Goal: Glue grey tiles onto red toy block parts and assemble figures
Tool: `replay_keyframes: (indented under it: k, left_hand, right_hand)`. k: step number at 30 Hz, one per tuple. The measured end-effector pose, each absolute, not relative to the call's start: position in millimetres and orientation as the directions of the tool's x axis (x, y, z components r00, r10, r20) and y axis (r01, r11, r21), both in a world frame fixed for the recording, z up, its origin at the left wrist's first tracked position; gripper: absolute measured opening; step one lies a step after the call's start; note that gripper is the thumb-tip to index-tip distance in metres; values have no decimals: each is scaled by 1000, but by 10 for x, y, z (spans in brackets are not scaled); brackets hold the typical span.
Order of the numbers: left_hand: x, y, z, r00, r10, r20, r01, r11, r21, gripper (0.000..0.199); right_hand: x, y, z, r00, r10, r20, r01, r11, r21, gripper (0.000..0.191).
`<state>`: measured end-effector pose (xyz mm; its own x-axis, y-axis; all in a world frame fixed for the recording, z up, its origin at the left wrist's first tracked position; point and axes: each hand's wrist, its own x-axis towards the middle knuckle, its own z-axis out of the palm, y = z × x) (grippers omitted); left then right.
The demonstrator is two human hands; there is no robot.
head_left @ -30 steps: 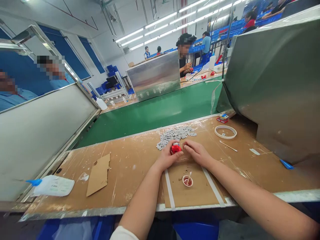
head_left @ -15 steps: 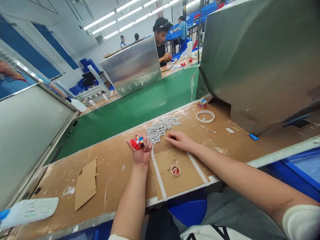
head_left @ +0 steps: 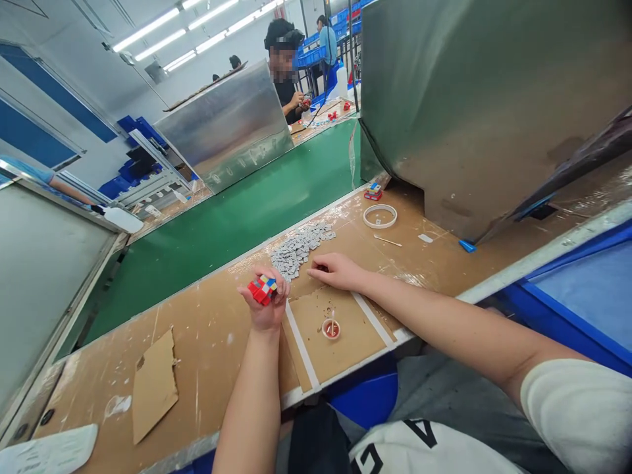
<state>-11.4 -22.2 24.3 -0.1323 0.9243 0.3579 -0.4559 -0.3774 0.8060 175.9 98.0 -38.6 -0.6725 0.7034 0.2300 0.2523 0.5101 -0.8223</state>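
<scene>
My left hand [head_left: 268, 316] is wrapped round a small puzzle cube [head_left: 261, 289] with red, blue, white and yellow faces, held above the bench just left of the grey pieces. Those small square grey tiles [head_left: 301, 250] lie in a heap near the bench's far edge. Close to the heap's near right side rests my right hand [head_left: 338, 271], its fingers curled and closed; whatever may be between the fingertips is hidden. In front of both hands a little cup [head_left: 330, 329] of reddish liquid stands on the cardboard, a cotton swab [head_left: 333, 317] leaning in it.
A tape roll [head_left: 380, 216], another colourful block [head_left: 374, 191] and a loose swab [head_left: 388, 241] lie at right. Torn cardboard [head_left: 155, 388] lies left. Beyond the bench runs a green conveyor belt [head_left: 232, 227]; a large metal panel [head_left: 488, 112] stands right. Across the belt sits a co-worker [head_left: 284, 72].
The camera has turned right, so the bench and its things shift left in view. Both hands keep nearly the same place beside the grey tiles; the cube stays in my left hand.
</scene>
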Motion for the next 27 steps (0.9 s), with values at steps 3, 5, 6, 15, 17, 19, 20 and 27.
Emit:
replay_keyframes:
  k: [3, 5, 6, 15, 17, 19, 20, 27]
  left_hand:
    - [-104, -213, 194, -76, 930, 361, -399, -360, 843, 67]
    - [-111, -195, 139, -47, 938, 344, -357, -338, 871, 68]
    - [-118, -181, 104, -32, 943, 332, -332, -323, 886, 68]
    - [-115, -42, -132, 72, 970, 233, -196, -215, 957, 68]
    - [-117, -33, -129, 64, 970, 234, -173, -220, 960, 68]
    - [-138, -28, -137, 52, 971, 235, -140, -226, 964, 69]
    - [-155, -26, -147, 44, 971, 234, -122, -227, 966, 69]
    - [-268, -22, -234, 0, 980, 199, -45, -199, 979, 71]
  right_hand:
    - [1766, 963, -354, -632, 727, 269, 102, 422, -901, 39]
    - [1791, 928, -312, -591, 726, 353, -134, 343, -930, 41]
    - [1808, 901, -286, -565, 714, 414, -267, 317, -910, 41]
    - [1858, 652, -150, -574, 467, 673, -556, 380, -739, 36]
    - [1845, 648, -143, -556, 447, 701, -521, 470, -713, 33]
    - [1837, 651, -134, -541, 438, 718, -487, 534, -692, 27]
    - [1836, 653, -128, -541, 440, 717, -468, 551, -691, 25]
    - [1851, 636, -77, -580, 450, 679, -322, 638, -699, 19]
